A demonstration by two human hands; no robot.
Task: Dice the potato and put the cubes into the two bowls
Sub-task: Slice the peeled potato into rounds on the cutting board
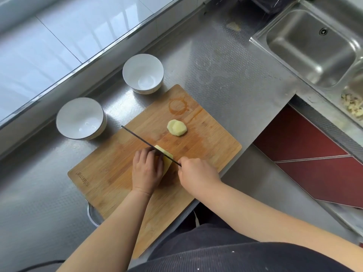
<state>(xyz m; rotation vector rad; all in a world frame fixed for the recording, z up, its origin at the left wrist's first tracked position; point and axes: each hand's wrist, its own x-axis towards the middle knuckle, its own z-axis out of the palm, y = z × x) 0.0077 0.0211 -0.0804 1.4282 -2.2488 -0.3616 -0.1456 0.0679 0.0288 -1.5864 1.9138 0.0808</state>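
On the board, L hand gripped potato; R hand held knife across it; both bowls empty.

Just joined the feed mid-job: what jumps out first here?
The knife, gripped by the right hand, cuts into the potato piece held by the left hand on the cutting board. Two white bowls beyond stand empty.

steel counter lying under wooden board | 1 steel sink sitting far right | pale scraps lying beside it
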